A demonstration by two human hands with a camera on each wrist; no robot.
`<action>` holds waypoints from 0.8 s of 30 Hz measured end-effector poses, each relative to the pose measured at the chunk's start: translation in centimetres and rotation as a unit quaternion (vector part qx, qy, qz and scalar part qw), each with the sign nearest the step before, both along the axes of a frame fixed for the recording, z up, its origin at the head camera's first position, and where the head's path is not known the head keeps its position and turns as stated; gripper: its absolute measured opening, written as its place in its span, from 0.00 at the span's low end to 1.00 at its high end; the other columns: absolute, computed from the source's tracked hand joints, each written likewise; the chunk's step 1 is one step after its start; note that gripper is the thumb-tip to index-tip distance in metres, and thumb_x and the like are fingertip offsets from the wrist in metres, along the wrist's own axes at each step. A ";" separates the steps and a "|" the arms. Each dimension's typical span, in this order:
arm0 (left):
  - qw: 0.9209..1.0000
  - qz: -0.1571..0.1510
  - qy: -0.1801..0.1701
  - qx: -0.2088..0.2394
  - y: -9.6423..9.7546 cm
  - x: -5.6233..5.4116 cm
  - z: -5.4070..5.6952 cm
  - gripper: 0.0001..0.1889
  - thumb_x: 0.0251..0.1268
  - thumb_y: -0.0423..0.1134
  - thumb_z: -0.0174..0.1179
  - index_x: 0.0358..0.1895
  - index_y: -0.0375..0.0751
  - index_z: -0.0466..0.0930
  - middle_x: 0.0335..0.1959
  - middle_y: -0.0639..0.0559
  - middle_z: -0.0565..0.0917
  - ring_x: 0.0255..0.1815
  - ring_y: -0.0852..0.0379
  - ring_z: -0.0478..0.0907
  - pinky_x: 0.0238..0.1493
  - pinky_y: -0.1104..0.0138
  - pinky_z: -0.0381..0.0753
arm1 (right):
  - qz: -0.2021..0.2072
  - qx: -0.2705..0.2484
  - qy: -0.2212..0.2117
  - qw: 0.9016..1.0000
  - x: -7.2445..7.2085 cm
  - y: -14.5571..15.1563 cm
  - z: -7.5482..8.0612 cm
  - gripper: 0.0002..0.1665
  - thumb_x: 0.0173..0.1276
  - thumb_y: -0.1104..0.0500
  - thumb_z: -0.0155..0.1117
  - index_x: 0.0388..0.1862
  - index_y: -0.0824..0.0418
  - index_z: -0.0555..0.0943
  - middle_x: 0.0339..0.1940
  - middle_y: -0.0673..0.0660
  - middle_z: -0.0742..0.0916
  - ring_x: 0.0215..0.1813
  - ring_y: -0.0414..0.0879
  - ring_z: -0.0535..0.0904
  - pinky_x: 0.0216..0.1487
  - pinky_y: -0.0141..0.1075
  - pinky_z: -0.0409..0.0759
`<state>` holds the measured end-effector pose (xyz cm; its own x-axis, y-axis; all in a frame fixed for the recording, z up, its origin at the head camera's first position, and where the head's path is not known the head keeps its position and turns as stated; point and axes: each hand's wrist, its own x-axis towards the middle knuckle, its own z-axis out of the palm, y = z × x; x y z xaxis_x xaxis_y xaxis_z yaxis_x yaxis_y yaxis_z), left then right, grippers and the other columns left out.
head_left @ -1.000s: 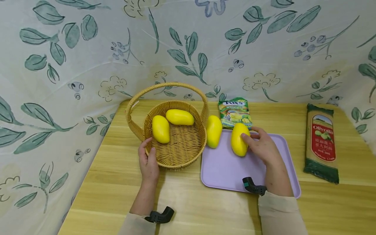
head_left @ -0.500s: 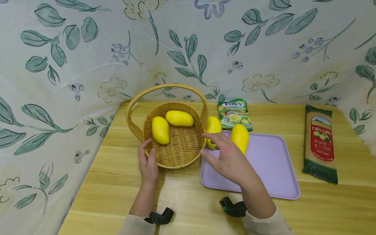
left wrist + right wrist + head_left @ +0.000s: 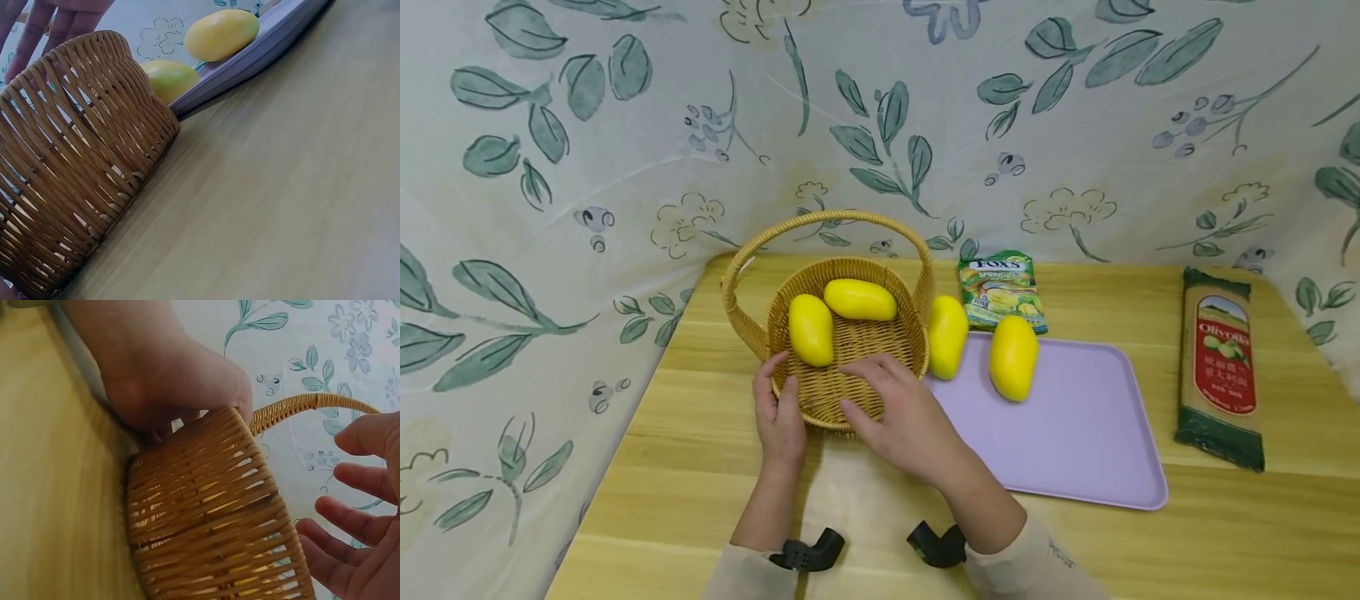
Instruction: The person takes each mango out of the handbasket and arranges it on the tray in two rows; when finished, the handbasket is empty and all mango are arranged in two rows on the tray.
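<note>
In the head view, the right hand [image 3: 906,417] is over the front right part of the round wicker basket [image 3: 820,396], fingers loosely extended and parted from the thumb, holding nothing. A second ago it was touching the tray mango [image 3: 1013,358]; half a second ago it was by the basket's right rim, and now it has come further left. The left hand [image 3: 781,429] keeps its grip on the basket's left side, fingers and thumb at the rim, just as in both earlier frames. The basket stands where it stood on the wooden table [image 3: 1247,542], two mangoes [image 3: 811,330] inside it, at the left and the back. A third mango [image 3: 948,337] lies just beside its right wall, by the corner of the lilac tray [image 3: 1075,433]. None of the fruit has shifted. The Fox's candy bag [image 3: 1002,292] behind the tray and the Olivoila pasta pack [image 3: 1220,367] further right are unmoved too.

In the left wrist view, the right hand's fingers show above the basket's rim, with two mangoes beyond, by the tray.

In the right wrist view, the right hand's fingers are spread and empty beside the rim, while the left hand clasps the basket's wall; yellow shows through the weave.
</note>
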<state>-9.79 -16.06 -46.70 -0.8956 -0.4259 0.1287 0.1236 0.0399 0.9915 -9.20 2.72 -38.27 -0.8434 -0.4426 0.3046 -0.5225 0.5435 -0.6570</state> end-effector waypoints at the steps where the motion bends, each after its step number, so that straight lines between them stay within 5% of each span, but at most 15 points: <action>1: 1.000 0.000 0.001 0.002 0.0 0.0 0.0 0.20 0.76 0.32 0.45 0.68 0.35 0.69 0.74 0.43 0.62 0.80 0.51 0.53 0.79 0.48 0.49 | -0.002 -0.009 -0.006 1.000 -0.3 -0.3 0.0 0.23 0.71 0.52 0.68 0.63 0.53 0.81 0.61 0.51 0.83 0.62 0.46 0.81 0.62 0.45 0.81; 9: 1.000 0.001 0.005 -0.001 -0.1 -0.1 -0.1 0.20 0.75 0.32 0.46 0.67 0.36 0.69 0.73 0.43 0.63 0.79 0.52 0.55 0.79 0.50 0.48 | -0.073 -0.087 -0.058 0.992 -3.7 -2.9 0.2 0.27 0.72 0.51 0.65 0.68 0.56 0.77 0.67 0.57 0.78 0.66 0.53 0.77 0.67 0.52 0.76; 15: 1.000 -0.002 0.003 -0.005 0.0 0.0 0.0 0.20 0.76 0.33 0.46 0.67 0.38 0.70 0.74 0.44 0.63 0.80 0.52 0.53 0.80 0.50 0.47 | -0.138 -0.043 -0.101 0.984 -6.3 -4.1 0.4 0.32 0.72 0.47 0.66 0.72 0.52 0.73 0.71 0.58 0.74 0.70 0.55 0.74 0.70 0.52 0.74; 20: 1.000 0.001 0.006 -0.005 0.0 0.0 0.0 0.20 0.75 0.32 0.46 0.67 0.38 0.71 0.74 0.44 0.63 0.80 0.52 0.53 0.80 0.50 0.46 | -0.114 0.004 -0.158 0.981 -7.6 -5.8 0.4 0.40 0.69 0.44 0.69 0.76 0.53 0.70 0.74 0.62 0.72 0.72 0.59 0.73 0.71 0.54 0.73; 24: 1.000 0.006 0.010 -0.006 -0.1 -0.1 -0.1 0.20 0.74 0.32 0.47 0.66 0.39 0.72 0.73 0.43 0.64 0.79 0.52 0.55 0.80 0.50 0.47 | -0.079 0.028 -0.157 0.984 -8.6 -7.4 0.1 0.43 0.69 0.44 0.68 0.79 0.55 0.66 0.75 0.65 0.71 0.74 0.61 0.71 0.72 0.56 0.72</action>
